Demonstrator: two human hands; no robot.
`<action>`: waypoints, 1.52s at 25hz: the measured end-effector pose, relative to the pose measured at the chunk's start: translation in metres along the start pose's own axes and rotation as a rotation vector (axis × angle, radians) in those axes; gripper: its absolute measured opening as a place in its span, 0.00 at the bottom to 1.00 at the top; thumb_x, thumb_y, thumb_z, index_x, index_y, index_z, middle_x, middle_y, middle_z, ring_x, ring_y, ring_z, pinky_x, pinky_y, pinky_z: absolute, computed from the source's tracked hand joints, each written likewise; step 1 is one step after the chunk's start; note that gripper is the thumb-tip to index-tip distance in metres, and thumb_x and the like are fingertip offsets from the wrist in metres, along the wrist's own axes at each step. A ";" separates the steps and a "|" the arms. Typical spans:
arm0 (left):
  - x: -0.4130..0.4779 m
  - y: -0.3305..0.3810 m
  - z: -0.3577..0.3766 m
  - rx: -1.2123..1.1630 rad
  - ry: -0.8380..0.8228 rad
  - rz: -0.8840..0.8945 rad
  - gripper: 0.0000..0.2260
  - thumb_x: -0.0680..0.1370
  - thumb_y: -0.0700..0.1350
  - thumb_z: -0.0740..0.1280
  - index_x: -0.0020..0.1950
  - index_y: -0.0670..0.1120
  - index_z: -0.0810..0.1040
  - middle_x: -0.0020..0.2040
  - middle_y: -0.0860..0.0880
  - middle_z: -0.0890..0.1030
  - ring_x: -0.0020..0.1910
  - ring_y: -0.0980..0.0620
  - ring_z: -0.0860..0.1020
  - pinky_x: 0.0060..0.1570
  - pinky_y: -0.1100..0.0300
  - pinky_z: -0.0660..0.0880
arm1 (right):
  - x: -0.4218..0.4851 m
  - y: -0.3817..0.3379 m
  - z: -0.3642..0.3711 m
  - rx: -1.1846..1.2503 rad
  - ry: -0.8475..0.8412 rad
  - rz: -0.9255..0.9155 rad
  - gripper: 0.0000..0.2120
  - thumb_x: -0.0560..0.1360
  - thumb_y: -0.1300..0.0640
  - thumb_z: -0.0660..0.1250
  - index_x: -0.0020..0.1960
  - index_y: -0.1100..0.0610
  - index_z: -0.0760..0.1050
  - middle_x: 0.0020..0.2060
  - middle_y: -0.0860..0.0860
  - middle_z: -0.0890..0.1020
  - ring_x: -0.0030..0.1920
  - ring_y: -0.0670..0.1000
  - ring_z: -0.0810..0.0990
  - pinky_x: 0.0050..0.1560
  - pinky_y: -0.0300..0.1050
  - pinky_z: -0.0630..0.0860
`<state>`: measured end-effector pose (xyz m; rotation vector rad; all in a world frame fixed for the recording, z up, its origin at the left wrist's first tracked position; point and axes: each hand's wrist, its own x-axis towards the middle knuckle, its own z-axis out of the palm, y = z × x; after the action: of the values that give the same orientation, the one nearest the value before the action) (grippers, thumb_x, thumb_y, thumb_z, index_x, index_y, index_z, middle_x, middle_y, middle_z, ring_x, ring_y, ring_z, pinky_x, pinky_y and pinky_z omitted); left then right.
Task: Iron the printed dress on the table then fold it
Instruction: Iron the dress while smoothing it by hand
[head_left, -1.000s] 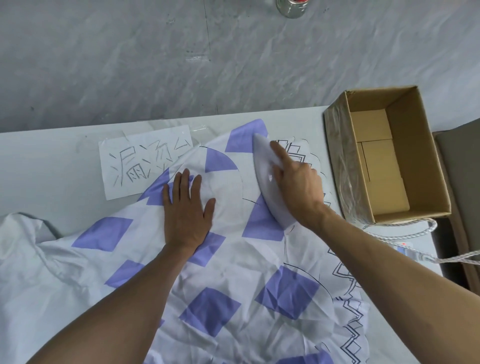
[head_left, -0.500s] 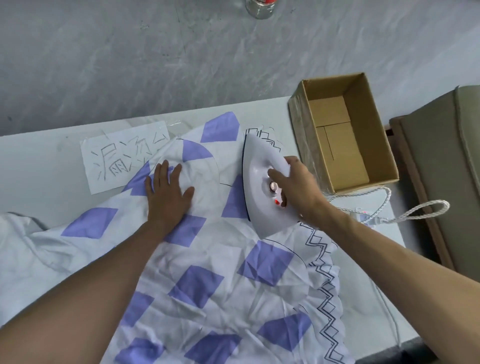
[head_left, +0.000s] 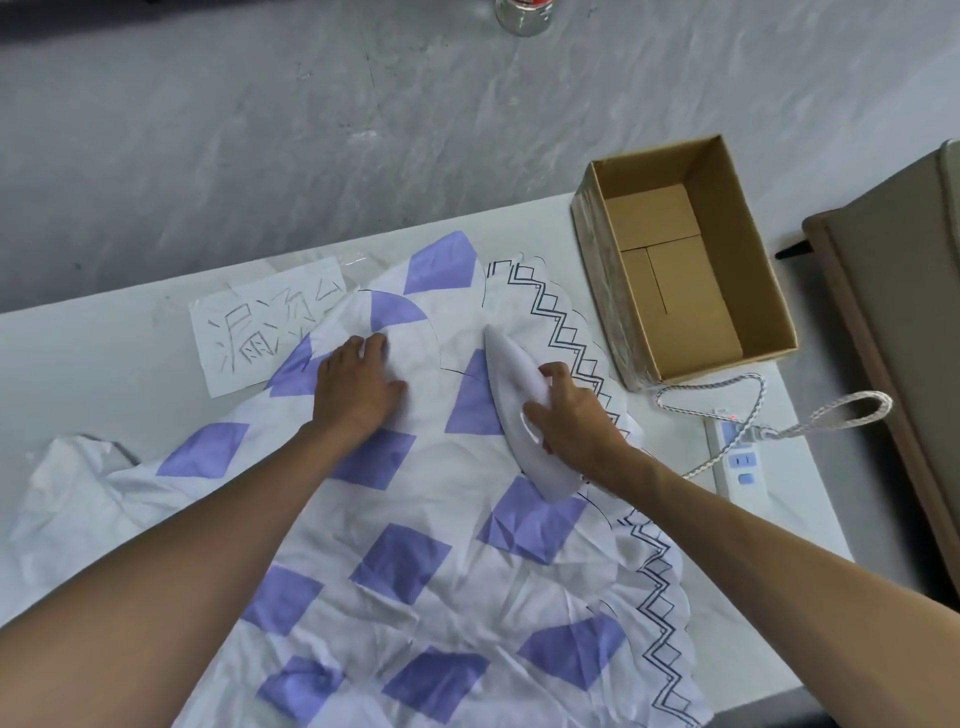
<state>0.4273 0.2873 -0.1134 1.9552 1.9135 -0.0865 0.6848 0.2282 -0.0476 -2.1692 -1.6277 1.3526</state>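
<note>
A white dress (head_left: 447, 545) printed with purple diamonds and a black zigzag hem lies spread and creased over the white table (head_left: 78, 364). My right hand (head_left: 576, 415) grips the handle of a white iron (head_left: 514, 395), which rests on the fabric near the zigzag hem, tip pointing away from me. My left hand (head_left: 358, 384) presses down on the dress to the left of the iron, its fingertips slightly bent into the cloth.
An open cardboard box (head_left: 680, 260) stands at the table's far right corner. The iron's braided cord (head_left: 748, 400) runs to a power strip (head_left: 732, 457) at the right edge. A taped paper sign (head_left: 249, 322) lies far left. A glass jar (head_left: 522, 15) stands on the grey floor beyond.
The iron has slid along the hem area, first toward me, then slightly away. My left hand's fingers went from flat to slightly bent on the cloth.
</note>
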 end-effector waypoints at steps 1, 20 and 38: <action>0.002 0.003 -0.001 0.013 0.013 -0.023 0.22 0.74 0.51 0.69 0.63 0.44 0.70 0.59 0.41 0.76 0.58 0.39 0.74 0.54 0.48 0.70 | 0.002 0.002 0.003 0.000 -0.004 -0.018 0.17 0.76 0.55 0.62 0.63 0.55 0.63 0.40 0.62 0.80 0.38 0.62 0.80 0.42 0.55 0.78; 0.125 0.035 -0.026 -0.325 0.083 -0.036 0.04 0.73 0.42 0.66 0.42 0.42 0.75 0.40 0.46 0.74 0.41 0.44 0.72 0.37 0.55 0.63 | 0.211 -0.068 -0.059 -0.346 0.126 0.104 0.20 0.72 0.52 0.73 0.55 0.65 0.73 0.46 0.57 0.75 0.52 0.57 0.78 0.47 0.43 0.72; 0.107 0.043 -0.051 -0.260 -0.147 0.309 0.06 0.73 0.43 0.69 0.49 0.48 0.82 0.42 0.52 0.79 0.44 0.49 0.77 0.43 0.55 0.71 | 0.187 -0.073 -0.071 0.026 -0.340 0.428 0.11 0.75 0.58 0.70 0.39 0.61 0.71 0.38 0.58 0.76 0.41 0.56 0.77 0.48 0.52 0.77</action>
<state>0.4633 0.4061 -0.0903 1.9786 1.4335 0.0991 0.6873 0.4395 -0.0725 -2.4762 -1.2577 1.9360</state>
